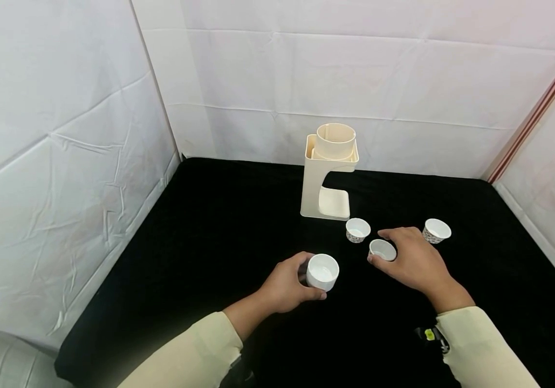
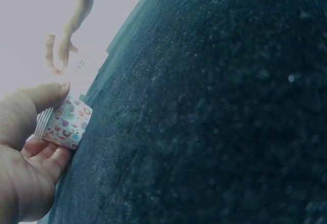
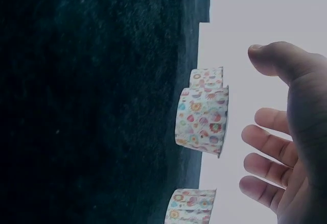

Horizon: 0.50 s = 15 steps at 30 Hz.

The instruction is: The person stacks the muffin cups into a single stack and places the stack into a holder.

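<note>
My left hand [image 1: 306, 277] grips a small white paper cup [image 1: 322, 272] upright on the black cloth. In the left wrist view the thumb and fingers of that hand [image 2: 53, 124] curl round the cup's patterned side [image 2: 66, 124]. My right hand [image 1: 378, 246] hovers with spread fingers round a second cup [image 1: 383, 251]. Seen from the right wrist, that hand [image 3: 253, 117] is open and stands apart from the patterned cup [image 3: 202, 119].
A cream cup dispenser stand [image 1: 329, 172] rises at the back of the black table [image 1: 209, 226]. Two more cups [image 1: 357, 229] [image 1: 436, 230] sit near my right hand. White cloth walls close in the left, back and right.
</note>
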Each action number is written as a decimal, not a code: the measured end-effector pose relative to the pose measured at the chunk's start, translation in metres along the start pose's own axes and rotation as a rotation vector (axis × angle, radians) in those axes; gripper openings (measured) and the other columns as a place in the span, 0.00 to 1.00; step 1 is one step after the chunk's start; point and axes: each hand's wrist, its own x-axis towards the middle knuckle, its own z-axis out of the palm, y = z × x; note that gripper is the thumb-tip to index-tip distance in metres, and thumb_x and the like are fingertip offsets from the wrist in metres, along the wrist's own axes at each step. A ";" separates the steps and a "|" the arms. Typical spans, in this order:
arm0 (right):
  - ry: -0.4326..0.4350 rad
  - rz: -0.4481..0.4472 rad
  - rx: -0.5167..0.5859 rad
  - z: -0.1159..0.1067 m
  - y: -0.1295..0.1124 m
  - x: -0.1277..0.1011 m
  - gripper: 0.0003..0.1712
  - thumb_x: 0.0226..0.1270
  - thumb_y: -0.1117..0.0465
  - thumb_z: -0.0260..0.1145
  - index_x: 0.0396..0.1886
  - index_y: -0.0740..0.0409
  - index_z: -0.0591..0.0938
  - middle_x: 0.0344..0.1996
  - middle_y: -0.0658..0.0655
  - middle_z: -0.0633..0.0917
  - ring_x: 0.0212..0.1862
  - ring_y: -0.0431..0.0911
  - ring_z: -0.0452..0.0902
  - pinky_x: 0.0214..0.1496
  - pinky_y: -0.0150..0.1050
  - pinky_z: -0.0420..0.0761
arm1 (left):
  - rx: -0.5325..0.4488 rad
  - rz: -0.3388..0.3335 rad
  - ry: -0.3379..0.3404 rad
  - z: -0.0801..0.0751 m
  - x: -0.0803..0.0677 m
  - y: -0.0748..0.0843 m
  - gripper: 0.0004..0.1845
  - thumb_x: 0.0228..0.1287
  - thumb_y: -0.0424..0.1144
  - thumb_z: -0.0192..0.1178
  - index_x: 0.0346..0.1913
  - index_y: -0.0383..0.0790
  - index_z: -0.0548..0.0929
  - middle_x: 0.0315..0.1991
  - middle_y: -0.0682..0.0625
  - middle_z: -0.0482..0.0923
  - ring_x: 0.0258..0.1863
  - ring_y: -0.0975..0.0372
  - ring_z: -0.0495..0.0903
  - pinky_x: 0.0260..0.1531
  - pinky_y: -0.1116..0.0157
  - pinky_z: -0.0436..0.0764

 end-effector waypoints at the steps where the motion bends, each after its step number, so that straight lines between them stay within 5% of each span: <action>1: 0.001 -0.002 -0.001 0.000 0.001 0.000 0.39 0.64 0.36 0.71 0.63 0.60 0.81 0.60 0.62 0.82 0.66 0.61 0.68 0.58 0.67 0.74 | -0.001 0.001 0.000 0.000 0.000 0.000 0.40 0.51 0.38 0.82 0.67 0.42 0.74 0.61 0.49 0.77 0.62 0.54 0.79 0.58 0.64 0.80; 15: -0.016 0.015 -0.024 0.006 0.011 0.000 0.40 0.63 0.35 0.71 0.61 0.61 0.82 0.56 0.63 0.84 0.64 0.62 0.70 0.56 0.65 0.76 | 0.001 0.023 0.008 0.001 -0.001 -0.001 0.40 0.51 0.37 0.82 0.67 0.42 0.74 0.60 0.49 0.78 0.61 0.55 0.80 0.58 0.63 0.80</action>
